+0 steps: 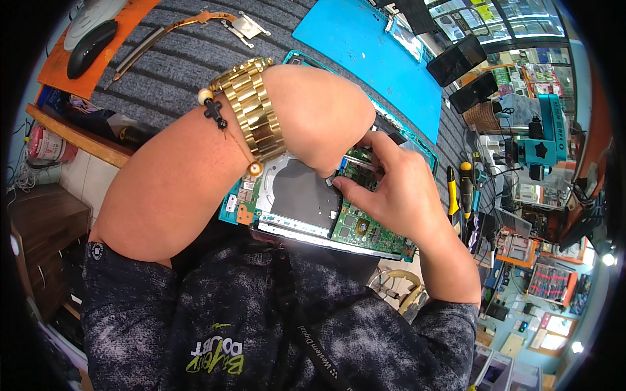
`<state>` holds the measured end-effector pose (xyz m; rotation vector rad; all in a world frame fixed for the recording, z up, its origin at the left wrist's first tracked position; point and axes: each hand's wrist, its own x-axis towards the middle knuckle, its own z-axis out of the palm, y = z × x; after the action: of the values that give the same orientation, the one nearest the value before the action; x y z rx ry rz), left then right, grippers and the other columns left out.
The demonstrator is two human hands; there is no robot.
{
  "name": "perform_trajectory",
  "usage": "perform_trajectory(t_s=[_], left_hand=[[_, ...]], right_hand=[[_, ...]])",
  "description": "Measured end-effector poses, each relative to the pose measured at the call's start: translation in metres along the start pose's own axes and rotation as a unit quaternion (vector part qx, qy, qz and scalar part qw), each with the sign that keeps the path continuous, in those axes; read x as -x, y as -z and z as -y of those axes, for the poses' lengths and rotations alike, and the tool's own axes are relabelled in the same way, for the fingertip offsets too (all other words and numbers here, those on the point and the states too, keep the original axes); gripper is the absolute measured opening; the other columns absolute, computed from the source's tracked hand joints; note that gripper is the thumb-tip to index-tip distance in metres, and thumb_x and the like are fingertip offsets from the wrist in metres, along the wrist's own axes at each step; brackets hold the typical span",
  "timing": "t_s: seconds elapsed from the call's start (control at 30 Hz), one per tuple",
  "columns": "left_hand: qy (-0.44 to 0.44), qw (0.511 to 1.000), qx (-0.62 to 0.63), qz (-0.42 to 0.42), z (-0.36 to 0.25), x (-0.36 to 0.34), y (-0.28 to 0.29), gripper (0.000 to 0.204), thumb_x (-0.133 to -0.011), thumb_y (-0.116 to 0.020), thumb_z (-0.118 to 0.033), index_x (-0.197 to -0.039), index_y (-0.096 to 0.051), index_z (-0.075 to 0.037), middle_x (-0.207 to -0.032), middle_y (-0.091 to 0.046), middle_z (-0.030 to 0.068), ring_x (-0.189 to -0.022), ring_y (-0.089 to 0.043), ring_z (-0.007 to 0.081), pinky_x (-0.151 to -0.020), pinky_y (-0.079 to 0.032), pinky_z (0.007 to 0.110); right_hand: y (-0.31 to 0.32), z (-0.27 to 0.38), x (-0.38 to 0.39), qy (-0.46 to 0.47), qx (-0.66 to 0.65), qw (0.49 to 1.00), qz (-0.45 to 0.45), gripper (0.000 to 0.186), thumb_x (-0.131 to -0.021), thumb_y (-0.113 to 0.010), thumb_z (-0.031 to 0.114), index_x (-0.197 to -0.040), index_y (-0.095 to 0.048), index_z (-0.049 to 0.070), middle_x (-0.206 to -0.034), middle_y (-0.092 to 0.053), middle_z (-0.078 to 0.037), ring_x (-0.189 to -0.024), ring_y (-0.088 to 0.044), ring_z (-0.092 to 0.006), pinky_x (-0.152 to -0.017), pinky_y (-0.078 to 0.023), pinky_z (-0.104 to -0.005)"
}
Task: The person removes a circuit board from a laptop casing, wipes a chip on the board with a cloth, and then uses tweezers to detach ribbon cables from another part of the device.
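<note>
An opened laptop with a teal casing (229, 210) lies before me, its inside exposed. Along its right part runs a green circuit board (349, 225); left of that is a dark grey panel (297, 186) with silver metal around it. My left hand (319, 111), wearing a gold watch (255, 114) and a beaded bracelet, reaches over the laptop with fingers curled down, mostly hidden behind its back. My right hand (404, 186) bends thumb and fingers together at the board's upper part, beside a small blue tab (342, 164). What the fingertips grip is too covered to tell.
A copper heat pipe (189, 23) rests on the grey ribbed mat (169, 62). Beyond is a blue work mat (372, 55). At right lie a yellow-black screwdriver (465, 186), a yellow cutter (451, 189) and two dark phones (456, 60). A black mouse (92, 49) sits far left.
</note>
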<state>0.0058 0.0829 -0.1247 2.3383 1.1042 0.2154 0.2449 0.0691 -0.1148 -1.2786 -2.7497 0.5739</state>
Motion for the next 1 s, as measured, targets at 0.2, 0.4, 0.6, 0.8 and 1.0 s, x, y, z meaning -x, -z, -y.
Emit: perform_trajectory(t_s=[0.2, 0.4, 0.6, 0.8, 1.0], left_hand=[[0.003, 1.000, 0.003, 0.002, 0.001, 0.000, 0.000, 0.023, -0.076, -0.087, -0.014, -0.087, -0.082, 0.006, -0.078, -0.076, 0.0258, -0.074, -0.078, 0.0443, -0.067, -0.063, 0.051], [-0.006, 1.000, -0.001, -0.016, 0.005, 0.001, -0.003, 0.023, -0.076, -0.087, -0.014, -0.087, -0.082, 0.005, -0.080, -0.076, 0.0267, -0.076, -0.078, 0.0450, -0.069, -0.063, 0.051], [-0.008, 1.000, 0.005, -0.016, 0.007, 0.000, -0.004, 0.024, -0.075, -0.086, -0.015, -0.087, -0.081, 0.005, -0.081, -0.076, 0.0272, -0.078, -0.078, 0.0462, -0.070, -0.063, 0.052], [-0.009, 1.000, 0.002, -0.020, 0.009, -0.001, -0.006, 0.023, -0.076, -0.086, -0.015, -0.087, -0.081, 0.005, -0.081, -0.075, 0.0275, -0.078, -0.078, 0.0464, -0.071, -0.063, 0.052], [-0.010, 1.000, 0.010, -0.020, 0.009, -0.001, -0.006, 0.023, -0.075, -0.085, -0.015, -0.086, -0.081, 0.005, -0.079, -0.074, 0.0275, -0.076, -0.076, 0.0461, -0.069, -0.062, 0.051]], right_hand=[[0.000, 0.002, 0.003, -0.014, -0.014, 1.000, -0.005, 0.055, -0.085, -0.100, 0.015, -0.132, -0.076, 0.001, -0.075, -0.064, -0.012, -0.065, -0.064, -0.0252, -0.063, -0.051, -0.0407], [-0.007, -0.002, 0.004, 0.064, -0.044, 0.996, -0.043, 0.035, -0.089, -0.097, 0.007, -0.120, -0.082, 0.000, -0.092, -0.081, -0.015, -0.069, -0.074, -0.0241, -0.064, -0.058, -0.0361], [-0.011, -0.007, 0.002, 0.079, -0.032, 0.995, -0.048, 0.026, -0.091, -0.095, 0.006, -0.114, -0.084, 0.000, -0.097, -0.084, -0.015, -0.069, -0.076, -0.0267, -0.064, -0.060, -0.0360], [-0.013, -0.008, -0.002, 0.096, -0.016, 0.994, -0.048, 0.026, -0.089, -0.094, 0.006, -0.112, -0.082, 0.001, -0.094, -0.082, -0.015, -0.074, -0.081, -0.0273, -0.067, -0.062, -0.0378], [-0.012, -0.008, -0.002, 0.091, -0.002, 0.995, -0.036, 0.029, -0.087, -0.094, 0.007, -0.113, -0.081, 0.001, -0.093, -0.082, -0.015, -0.076, -0.083, -0.0276, -0.069, -0.064, -0.0376]])
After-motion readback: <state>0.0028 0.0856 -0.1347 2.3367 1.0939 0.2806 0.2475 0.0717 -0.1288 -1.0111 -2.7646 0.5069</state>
